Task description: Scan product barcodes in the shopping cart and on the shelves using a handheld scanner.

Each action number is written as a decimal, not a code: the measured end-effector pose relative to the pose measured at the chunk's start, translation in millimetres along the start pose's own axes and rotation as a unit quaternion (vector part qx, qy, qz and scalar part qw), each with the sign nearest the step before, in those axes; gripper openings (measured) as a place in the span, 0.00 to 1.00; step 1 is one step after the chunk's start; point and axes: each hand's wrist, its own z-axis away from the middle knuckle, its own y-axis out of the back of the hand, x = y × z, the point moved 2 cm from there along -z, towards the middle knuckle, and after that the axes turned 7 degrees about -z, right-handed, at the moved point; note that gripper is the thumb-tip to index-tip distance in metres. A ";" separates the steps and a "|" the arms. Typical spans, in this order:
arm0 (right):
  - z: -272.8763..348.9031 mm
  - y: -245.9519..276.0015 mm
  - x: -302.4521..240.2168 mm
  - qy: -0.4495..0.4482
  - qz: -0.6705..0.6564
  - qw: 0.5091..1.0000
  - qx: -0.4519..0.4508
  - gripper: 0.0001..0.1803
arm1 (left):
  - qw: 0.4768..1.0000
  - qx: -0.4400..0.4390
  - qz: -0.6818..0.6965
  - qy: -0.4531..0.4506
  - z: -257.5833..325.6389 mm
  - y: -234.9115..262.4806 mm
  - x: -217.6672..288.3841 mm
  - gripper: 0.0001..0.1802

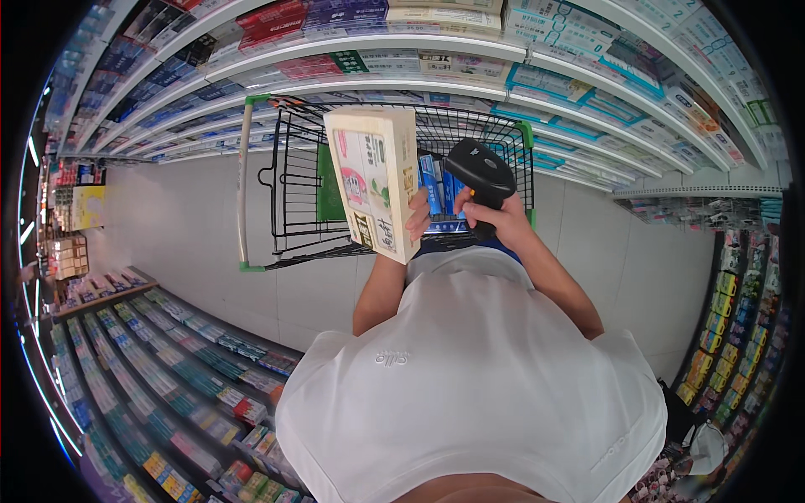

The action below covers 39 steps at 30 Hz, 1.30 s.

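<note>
A: We note the cream-coloured carton (374,180) first. Flat, rectangular, held upright over the shopping cart (293,193). Our left hand (419,220) is clamped on its lower right edge, fingers wrapped round the side.

B: Carton face, as we see it: pale panels, a pink patch near the middle, a green bit lower right, dark lettering at the bottom. Too small to make out.

A: Just right of that grip, our right hand (496,220) is closed around the handle of a black handheld scanner (480,172). Its head tilts up and toward the carton; the two are near, not touching.

B: Between and behind both grips, blue packages (434,186) stand in the cart, mostly hidden by the carton and our knuckles. A green panel shows through the wire, left of the carton.

A: Beyond the cart, the shelves (587,92) hold rows of flat boxes: teal and white to the right, red, purple and dark blue to the left. White price strips run along the edges.

B: Below us, our white shirt (478,377) covers both elbows. Rim shelves blur out.
</note>
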 end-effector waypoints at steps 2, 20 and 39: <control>0.8 -2.2 -5.3 -0.003 -0.024 0.999 -0.023 0.13 | 0.995 0.079 -0.058 -0.012 1.8 0.8 1.6 0.35; 2.3 5.7 -1.9 -0.021 -0.060 0.998 -0.018 0.13 | 0.798 0.252 -0.547 0.007 -7.8 -10.9 74.5 0.49; 2.4 11.4 4.6 -0.027 -0.076 0.997 -0.020 0.15 | 0.249 0.325 -0.897 -0.167 -28.7 -38.3 55.9 0.61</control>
